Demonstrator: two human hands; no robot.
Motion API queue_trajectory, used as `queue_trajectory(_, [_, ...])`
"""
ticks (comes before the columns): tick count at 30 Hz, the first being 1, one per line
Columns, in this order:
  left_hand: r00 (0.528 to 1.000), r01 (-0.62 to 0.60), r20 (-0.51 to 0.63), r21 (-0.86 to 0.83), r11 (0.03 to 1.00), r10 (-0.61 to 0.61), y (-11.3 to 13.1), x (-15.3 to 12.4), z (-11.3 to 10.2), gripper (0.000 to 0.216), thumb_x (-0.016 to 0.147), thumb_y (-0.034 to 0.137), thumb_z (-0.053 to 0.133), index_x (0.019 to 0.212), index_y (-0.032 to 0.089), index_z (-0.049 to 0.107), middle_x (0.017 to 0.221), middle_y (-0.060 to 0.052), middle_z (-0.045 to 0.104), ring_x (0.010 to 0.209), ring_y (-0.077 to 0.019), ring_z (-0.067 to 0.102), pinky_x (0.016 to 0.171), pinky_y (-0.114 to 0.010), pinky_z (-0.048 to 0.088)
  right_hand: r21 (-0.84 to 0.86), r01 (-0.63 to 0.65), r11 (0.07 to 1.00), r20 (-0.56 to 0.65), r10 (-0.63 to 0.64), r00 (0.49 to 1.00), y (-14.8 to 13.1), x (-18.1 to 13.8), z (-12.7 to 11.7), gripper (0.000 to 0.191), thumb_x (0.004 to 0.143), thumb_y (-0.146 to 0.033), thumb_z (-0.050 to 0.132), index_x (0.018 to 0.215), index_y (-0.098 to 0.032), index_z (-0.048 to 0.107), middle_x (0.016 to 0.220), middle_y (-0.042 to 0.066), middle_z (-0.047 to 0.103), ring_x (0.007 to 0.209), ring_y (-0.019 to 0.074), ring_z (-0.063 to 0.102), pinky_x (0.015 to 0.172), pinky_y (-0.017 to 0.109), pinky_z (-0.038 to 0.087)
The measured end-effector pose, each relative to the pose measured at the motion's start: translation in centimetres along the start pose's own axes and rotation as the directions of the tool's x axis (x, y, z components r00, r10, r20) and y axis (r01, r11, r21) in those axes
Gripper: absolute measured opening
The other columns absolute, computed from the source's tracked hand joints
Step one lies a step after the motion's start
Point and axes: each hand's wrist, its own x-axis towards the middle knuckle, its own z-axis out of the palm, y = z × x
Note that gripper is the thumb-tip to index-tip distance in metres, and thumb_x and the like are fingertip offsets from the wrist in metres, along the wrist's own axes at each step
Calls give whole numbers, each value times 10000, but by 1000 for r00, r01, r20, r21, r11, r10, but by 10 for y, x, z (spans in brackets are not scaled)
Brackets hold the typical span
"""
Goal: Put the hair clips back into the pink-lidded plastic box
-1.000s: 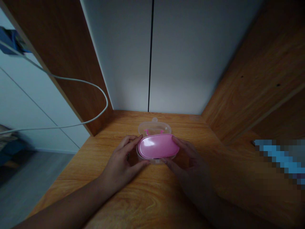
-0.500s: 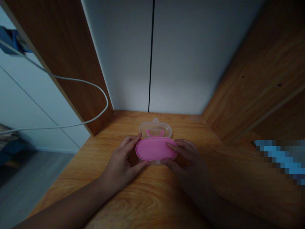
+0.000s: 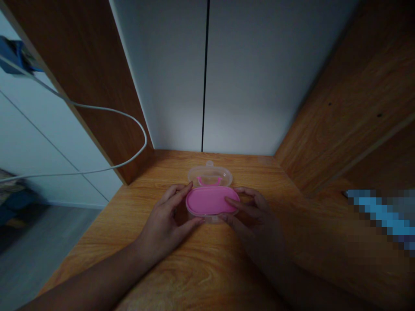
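Note:
A clear plastic oval box stands on the wooden surface, its clear lid with a pink handle tipped back behind it. Over the box's opening sits a pink oval tray; whether it rests fully inside cannot be made out. My left hand grips the box's left end, thumb at the front and fingers at the back. On the right, my right hand holds the tray's right end, with a finger lying on its top and the thumb at the front edge.
White panels with a dark seam rise behind the wooden surface. Wooden boards stand at left and right. A white cable loops in from the left. A pixelated blue object lies at right.
The pink tray has lowered slightly at its front, and more of the clear box's front rim shows. The lid has shifted a little left. My left hand has barely moved.

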Motion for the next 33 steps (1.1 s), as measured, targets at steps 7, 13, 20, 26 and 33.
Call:
queue_trajectory(7, [1000,20,15,-25,999,-20,-3,-2,2,671,817,282,760,1420,301,468,1271,-74,529,1158,-240,565,982,-438,530,33,3,999,-11,-3,1000,-4,0,1,227,740,-374,802,955,-302,797,1153,75,612,1043,277,630,930,493,578])
queue_trajectory(13, [998,-31,59,4,1000,31,-2,-2,1,649,876,268,682,1464,308,412,1327,-90,478,1235,-258,512,1039,-466,495,45,28,999,23,-29,999,-4,-2,3,239,768,-354,777,995,-279,785,1236,83,585,1097,282,619,946,495,576])
queue_trajectory(20, [992,-81,115,216,973,57,6,-5,0,696,928,285,578,1539,242,248,1514,-151,317,1387,-303,392,1125,-503,423,-40,254,966,208,-240,948,-1,-7,5,434,863,-183,625,1286,-277,635,1540,60,414,1428,282,382,1159,560,372])
queue_trajectory(26, [957,-265,222,417,870,185,10,-7,0,809,934,268,540,1579,204,56,1628,-146,228,1496,-314,223,1180,-577,292,-181,353,918,271,-299,915,-1,-11,4,608,832,-169,615,1416,-304,510,1621,26,276,1486,291,275,1174,589,322])
queue_trajectory(33, [959,-263,230,501,825,166,7,-2,0,676,951,289,534,1547,180,234,1582,-124,356,1454,-269,346,1194,-510,288,-259,391,883,314,-305,899,-7,-9,1,635,805,-164,609,1426,-231,497,1618,79,283,1489,299,264,1178,566,319])
